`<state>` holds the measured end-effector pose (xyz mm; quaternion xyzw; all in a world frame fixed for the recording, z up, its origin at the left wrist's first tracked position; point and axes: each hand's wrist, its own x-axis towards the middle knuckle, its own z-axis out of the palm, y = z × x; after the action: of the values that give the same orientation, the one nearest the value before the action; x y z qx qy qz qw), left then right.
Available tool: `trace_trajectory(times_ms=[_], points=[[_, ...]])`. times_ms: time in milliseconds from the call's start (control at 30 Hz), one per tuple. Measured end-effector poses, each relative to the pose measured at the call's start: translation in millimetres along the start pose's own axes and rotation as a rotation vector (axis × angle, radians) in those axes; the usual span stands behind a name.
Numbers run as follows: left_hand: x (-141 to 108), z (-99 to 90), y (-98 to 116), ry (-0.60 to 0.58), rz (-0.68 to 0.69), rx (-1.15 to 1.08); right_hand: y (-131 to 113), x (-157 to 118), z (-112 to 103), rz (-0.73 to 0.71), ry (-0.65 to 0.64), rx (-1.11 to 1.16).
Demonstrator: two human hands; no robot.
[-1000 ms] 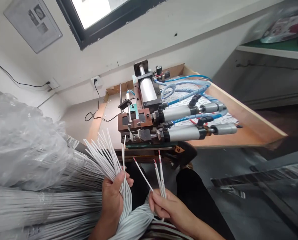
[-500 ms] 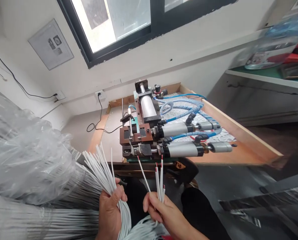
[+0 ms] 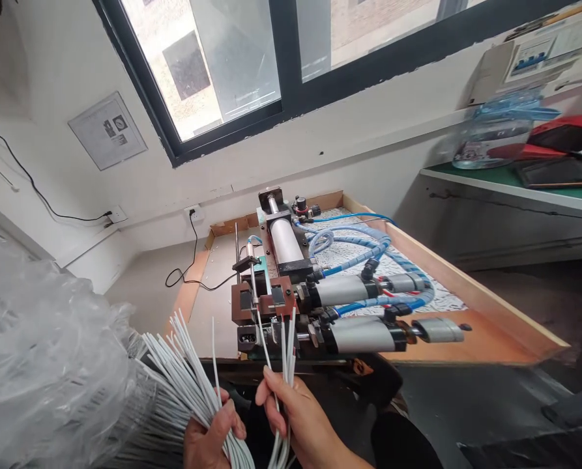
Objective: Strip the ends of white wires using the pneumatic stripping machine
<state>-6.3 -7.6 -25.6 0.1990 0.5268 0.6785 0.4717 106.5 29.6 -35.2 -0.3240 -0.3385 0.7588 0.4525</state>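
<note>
My left hand (image 3: 215, 430) is closed around a thick bundle of white cables (image 3: 186, 365), their ends fanned upward. One cable stands apart from the fan. My right hand (image 3: 298, 417) pinches several white cables (image 3: 289, 352) with reddish tips. One of these, a single cable (image 3: 264, 345), leans left, its tip at the front jaws of a pneumatic machine (image 3: 264, 299). Whether the tip is inside the jaws I cannot tell. The machine has silver air cylinders (image 3: 363, 335) on its right side and brown blocks above the jaws.
The machine sits in a wooden-edged tray (image 3: 506, 306) with blue air hoses (image 3: 369, 241) behind it. Plastic-wrapped cable bundles (image 3: 51, 352) crowd the left. A green shelf (image 3: 491, 179) at right bears a plastic jug (image 3: 493, 133). A window (image 3: 222, 58) is above.
My right hand has moved up and left toward the machine, bringing the single cable's tip to its jaws. The left hand still grips its bundle. The view has tilted upward.
</note>
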Motion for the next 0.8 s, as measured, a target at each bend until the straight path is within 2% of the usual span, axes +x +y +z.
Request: trace_trajectory(times_ms=[167, 333, 467, 700, 800], points=[[5, 0.4, -2, 0.012, 0.011, 0.012, 0, 6, 0, 0.011, -0.046, 0.029], [3, 0.8, -2, -0.015, 0.023, 0.014, 0, 7, -1, -0.011, -0.038, 0.033], [-2, 3.6, 1, -0.077, 0.04, -0.012, 1, 2, -7, -0.036, -0.054, 0.015], [-19, 8.9, 7, -0.071, 0.006, 0.052, 18, -40, -37, 0.052, -0.263, -0.026], [-26, 10.9, 6, -0.14, 0.05, 0.113, 29, -63, -43, 0.128, -0.339, -0.027]])
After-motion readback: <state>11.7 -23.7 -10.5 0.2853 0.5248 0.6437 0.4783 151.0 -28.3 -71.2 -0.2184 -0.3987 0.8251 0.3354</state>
